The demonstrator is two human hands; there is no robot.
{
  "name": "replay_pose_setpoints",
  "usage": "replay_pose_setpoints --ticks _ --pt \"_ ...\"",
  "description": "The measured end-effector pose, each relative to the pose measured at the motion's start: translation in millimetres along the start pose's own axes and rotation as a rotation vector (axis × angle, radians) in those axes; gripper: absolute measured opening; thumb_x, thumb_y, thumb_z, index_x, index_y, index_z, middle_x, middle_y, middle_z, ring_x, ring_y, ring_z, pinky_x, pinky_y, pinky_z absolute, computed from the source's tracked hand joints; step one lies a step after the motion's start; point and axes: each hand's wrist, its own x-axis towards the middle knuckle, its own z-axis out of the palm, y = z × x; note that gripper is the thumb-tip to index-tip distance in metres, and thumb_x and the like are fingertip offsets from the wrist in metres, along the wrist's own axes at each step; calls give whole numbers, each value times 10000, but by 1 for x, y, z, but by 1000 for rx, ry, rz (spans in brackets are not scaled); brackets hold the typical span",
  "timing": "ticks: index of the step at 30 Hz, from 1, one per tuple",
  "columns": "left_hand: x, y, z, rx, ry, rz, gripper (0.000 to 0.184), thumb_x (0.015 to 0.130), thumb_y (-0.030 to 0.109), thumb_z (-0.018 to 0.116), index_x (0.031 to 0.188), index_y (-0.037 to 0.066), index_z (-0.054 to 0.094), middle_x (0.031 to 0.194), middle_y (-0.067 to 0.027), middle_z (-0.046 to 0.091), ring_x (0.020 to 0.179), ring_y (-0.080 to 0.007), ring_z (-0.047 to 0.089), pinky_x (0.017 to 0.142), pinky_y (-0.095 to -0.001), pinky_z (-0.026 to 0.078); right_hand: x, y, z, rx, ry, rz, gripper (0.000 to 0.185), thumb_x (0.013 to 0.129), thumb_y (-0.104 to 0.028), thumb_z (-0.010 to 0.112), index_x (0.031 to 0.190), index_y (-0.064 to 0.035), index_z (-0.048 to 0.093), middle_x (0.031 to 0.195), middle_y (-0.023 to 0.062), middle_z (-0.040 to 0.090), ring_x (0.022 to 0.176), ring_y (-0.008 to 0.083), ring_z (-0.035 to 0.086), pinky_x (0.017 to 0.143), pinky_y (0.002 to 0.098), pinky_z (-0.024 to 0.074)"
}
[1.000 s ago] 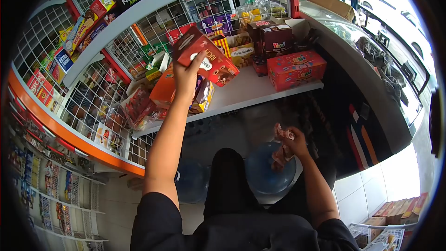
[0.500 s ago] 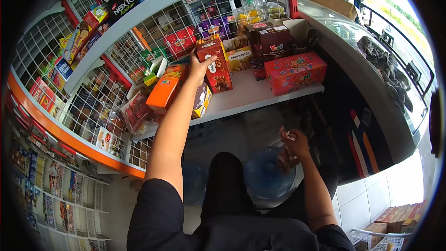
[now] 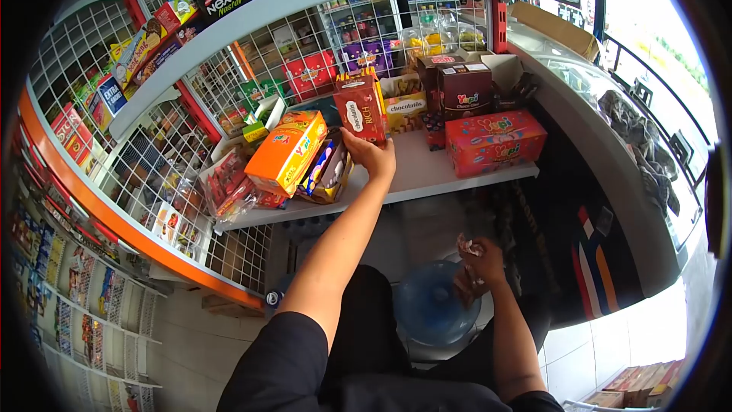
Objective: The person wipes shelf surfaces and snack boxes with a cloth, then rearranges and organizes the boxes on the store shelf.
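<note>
My left hand (image 3: 370, 156) reaches to the shelf and grips the lower end of a red Chocolatos Rich box (image 3: 363, 113), thumb at its left and fingertips at its right. Just left of that hand, an orange Yupi box (image 3: 287, 154) lies tilted over other packs. A dark snack box (image 3: 329, 173) sits partly beneath it. Low in front of the shelf, my right hand (image 3: 485, 261) is closed around a crumpled, whitish-red cloth or wrapper (image 3: 469, 246), whose kind I cannot make out. That hand is above a blue water jug (image 3: 435, 305).
A pink Yupi box (image 3: 496, 143), a dark Yupi box (image 3: 466, 90) and a yellow Chocolatos box (image 3: 405, 111) stand along the white shelf (image 3: 419, 183). Wire mesh (image 3: 164, 156) borders the left side. A glass-topped cabinet (image 3: 568, 80) stands at right.
My left hand has shifted from the upper side of the red box to its lower end. The red box stands further back, and the orange box beside it sits at a different angle.
</note>
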Motion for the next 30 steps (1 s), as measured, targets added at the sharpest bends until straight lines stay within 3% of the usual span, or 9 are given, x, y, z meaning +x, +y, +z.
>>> replay_pose_setpoints --ticks 2,12,18,21,23,28,30 --pt "-2 2 0 3 23 -35 1057 575 46 761 1362 1 57 1343 -251 203 1231 -389 259 1017 -439 228 -1 -2 -4 -108 21 15 329 628 -130 744 898 -4 605 810 87 637 764 148 603 675 284 470" --pt "-2 0 -1 76 17 48 1106 534 191 816 1352 18 93 1247 -263 285 1135 -409 331 946 -454 303 -7 -1 -5 -88 1 25 340 628 -141 737 900 10 601 799 106 633 756 162 608 672 291 471" --pt "7 -4 11 77 7 -139 1067 522 196 826 1323 33 140 1245 -245 281 1136 -396 328 957 -452 297 -3 8 -3 -86 -8 4 318 636 -125 726 899 5 606 801 101 634 754 159 606 669 292 472" --pt "5 -7 15 90 22 -87 1075 527 186 824 1330 38 124 1259 -242 264 1156 -395 304 974 -460 275 -3 5 -4 -140 7 -10 300 641 -107 719 898 1 608 798 91 635 754 142 602 669 285 470" --pt "2 -8 17 54 52 -86 1089 530 174 820 1337 33 102 1295 -253 226 1200 -400 255 1005 -470 229 -1 20 -2 -64 7 19 298 622 -157 728 874 -37 624 827 138 623 776 274 620 677 329 477" --pt "-9 17 3 -9 8 -91 1048 582 114 779 1348 21 70 1377 -248 98 1285 -390 119 1045 -466 165 -4 -1 -8 -86 6 38 293 626 -152 721 877 -37 624 837 141 622 785 277 618 683 332 475" --pt "-17 29 -5 -52 -15 203 998 593 110 753 1335 4 93 1350 -246 161 1251 -405 181 1046 -465 147 -4 1 -9 -62 1 25 290 628 -150 718 879 -36 624 842 145 622 790 279 618 686 334 474"
